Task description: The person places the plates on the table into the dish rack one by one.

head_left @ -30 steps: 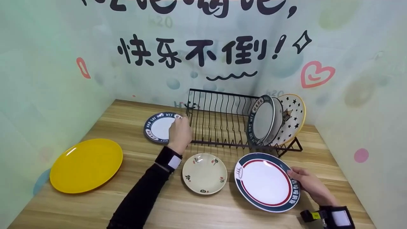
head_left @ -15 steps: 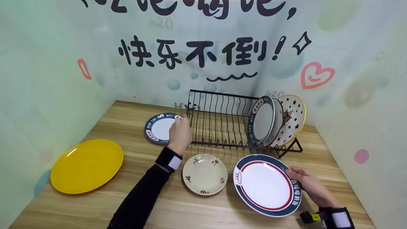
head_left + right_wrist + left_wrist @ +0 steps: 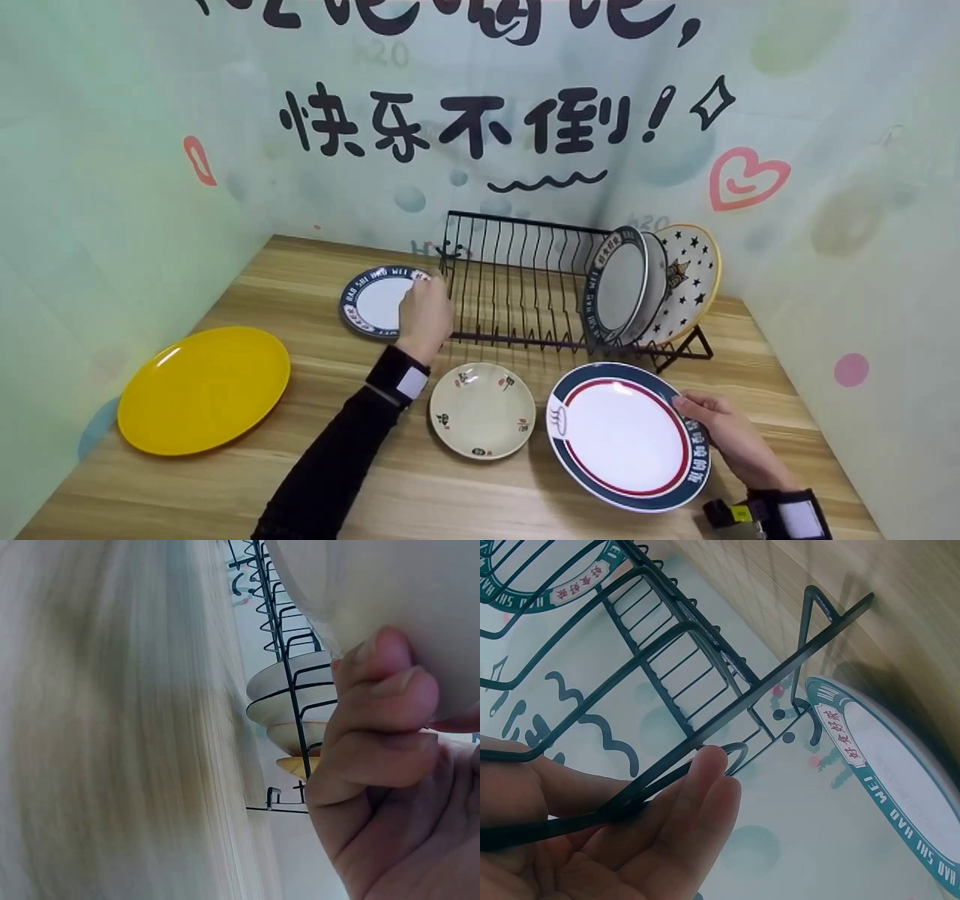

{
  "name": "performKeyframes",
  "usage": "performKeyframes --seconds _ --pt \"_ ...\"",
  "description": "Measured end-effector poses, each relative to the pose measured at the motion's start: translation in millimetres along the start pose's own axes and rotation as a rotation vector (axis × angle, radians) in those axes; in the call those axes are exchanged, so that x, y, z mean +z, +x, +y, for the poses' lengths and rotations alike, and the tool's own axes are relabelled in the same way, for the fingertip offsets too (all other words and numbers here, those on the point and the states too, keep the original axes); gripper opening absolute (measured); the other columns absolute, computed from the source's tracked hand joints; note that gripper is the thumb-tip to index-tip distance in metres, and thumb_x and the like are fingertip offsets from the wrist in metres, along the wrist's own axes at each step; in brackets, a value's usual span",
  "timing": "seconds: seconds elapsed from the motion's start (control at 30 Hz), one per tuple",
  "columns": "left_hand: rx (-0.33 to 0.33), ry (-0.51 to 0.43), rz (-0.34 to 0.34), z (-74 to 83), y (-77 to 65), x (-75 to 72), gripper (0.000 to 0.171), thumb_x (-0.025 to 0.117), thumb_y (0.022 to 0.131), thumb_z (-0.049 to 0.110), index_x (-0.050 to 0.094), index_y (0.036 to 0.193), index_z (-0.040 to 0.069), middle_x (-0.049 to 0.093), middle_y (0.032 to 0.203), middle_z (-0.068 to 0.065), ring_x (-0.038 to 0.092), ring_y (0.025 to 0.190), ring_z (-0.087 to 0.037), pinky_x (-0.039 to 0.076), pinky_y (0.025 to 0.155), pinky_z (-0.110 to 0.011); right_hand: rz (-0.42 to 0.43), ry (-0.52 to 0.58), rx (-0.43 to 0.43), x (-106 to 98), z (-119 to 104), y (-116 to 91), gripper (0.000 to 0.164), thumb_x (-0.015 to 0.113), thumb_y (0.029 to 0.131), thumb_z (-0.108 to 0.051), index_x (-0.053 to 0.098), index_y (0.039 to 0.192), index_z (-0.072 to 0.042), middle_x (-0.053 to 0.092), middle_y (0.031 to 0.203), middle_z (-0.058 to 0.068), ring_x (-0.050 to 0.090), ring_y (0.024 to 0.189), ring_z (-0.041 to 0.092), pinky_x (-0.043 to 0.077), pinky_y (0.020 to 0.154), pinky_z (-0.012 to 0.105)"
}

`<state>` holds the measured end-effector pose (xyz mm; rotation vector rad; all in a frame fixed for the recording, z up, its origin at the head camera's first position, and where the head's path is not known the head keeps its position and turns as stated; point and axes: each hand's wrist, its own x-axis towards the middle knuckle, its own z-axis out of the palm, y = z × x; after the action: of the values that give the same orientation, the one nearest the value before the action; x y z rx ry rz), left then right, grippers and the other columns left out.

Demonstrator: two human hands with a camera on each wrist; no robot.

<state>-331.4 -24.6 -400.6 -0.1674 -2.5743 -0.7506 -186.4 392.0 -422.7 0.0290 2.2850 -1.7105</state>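
Note:
My left hand (image 3: 426, 311) grips the left end of the black wire dish rack (image 3: 517, 343); the left wrist view has its fingers (image 3: 705, 802) curled round the frame. With my right hand (image 3: 731, 431) I hold a white plate (image 3: 628, 442) with a dark teal rim and red ring by its right edge, thumb on top and fingers (image 3: 390, 705) curled underneath. That plate is raised and tilted in front of the rack. Several plates stand in the rack's right end, among them a blue-rimmed plate (image 3: 619, 285) and a star-patterned plate (image 3: 686, 281).
A small cream plate (image 3: 484, 412) lies between my arms. Behind my left hand is another blue-rimmed plate (image 3: 375, 300), left of the rack. A yellow oval plate (image 3: 204, 391) lies at the far left of the wooden table (image 3: 315, 480). Printed fabric walls (image 3: 375, 202) enclose the table.
The plate in my right hand has shifted slightly left and its near edge has come a little lower in view. My left hand stays on the rack.

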Motion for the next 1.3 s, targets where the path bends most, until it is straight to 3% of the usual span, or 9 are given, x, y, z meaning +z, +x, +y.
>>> performKeyframes --seconds 0.1,0.37,0.53,0.67,1.07,1.3 --pt "-0.007 0.002 -0.001 0.1 0.0 -0.7 0.021 0.057 0.088 -0.002 0.066 0.106 -0.009 0.065 0.091 -0.025 0.066 0.077 -0.036 0.056 0.063 -0.045 0.010 0.014 -0.005 1.7 -1.7 -0.1 0.043 0.053 0.102 -0.033 0.059 0.120 0.006 0.068 0.088 0.009 0.064 0.072 0.017 0.054 0.065 0.029" --pt "-0.009 0.020 0.007 2.3 -0.1 0.6 0.020 0.058 0.088 -0.002 0.066 0.105 -0.009 0.066 0.090 -0.025 0.066 0.075 -0.037 0.056 0.061 -0.046 -0.001 0.069 -0.025 4.9 -4.3 0.1 0.033 0.054 0.102 -0.029 0.062 0.106 0.002 0.066 0.082 0.007 0.064 0.067 0.016 0.053 0.059 0.027" --pt "-0.022 0.008 -0.014 3.1 1.2 0.6 0.031 0.058 0.089 -0.001 0.062 0.118 -0.011 0.066 0.093 -0.026 0.066 0.075 -0.036 0.056 0.062 -0.044 0.016 0.073 -0.009 5.2 -7.7 -0.8 0.037 0.054 0.102 -0.032 0.060 0.111 0.004 0.067 0.084 0.009 0.064 0.067 0.017 0.054 0.060 0.027" --pt "-0.027 0.002 -0.020 3.0 1.2 0.1 0.032 0.057 0.089 -0.001 0.063 0.119 -0.011 0.066 0.094 -0.026 0.066 0.078 -0.036 0.056 0.064 -0.045 0.021 0.067 -0.014 5.7 -11.5 -2.2 0.038 0.054 0.101 -0.033 0.061 0.111 0.003 0.067 0.084 0.009 0.065 0.067 0.017 0.054 0.060 0.027" --pt "-0.014 0.006 0.006 2.6 -0.5 0.0 0.028 0.058 0.088 -0.002 0.062 0.114 -0.012 0.066 0.093 -0.026 0.067 0.078 -0.037 0.056 0.064 -0.046 0.062 0.091 -0.072 9.7 -19.4 -3.8 0.032 0.057 0.100 -0.029 0.064 0.101 0.002 0.066 0.079 0.008 0.063 0.063 0.017 0.053 0.057 0.027" --pt "-0.003 -0.013 -0.003 1.3 -0.7 -1.4 0.013 0.057 0.087 -0.003 0.067 0.095 -0.006 0.066 0.086 -0.023 0.067 0.074 -0.036 0.056 0.060 -0.045 0.035 0.100 -0.087 12.4 -20.4 -5.3 0.035 0.057 0.100 -0.029 0.063 0.105 0.005 0.067 0.080 0.012 0.065 0.062 0.018 0.054 0.056 0.029"
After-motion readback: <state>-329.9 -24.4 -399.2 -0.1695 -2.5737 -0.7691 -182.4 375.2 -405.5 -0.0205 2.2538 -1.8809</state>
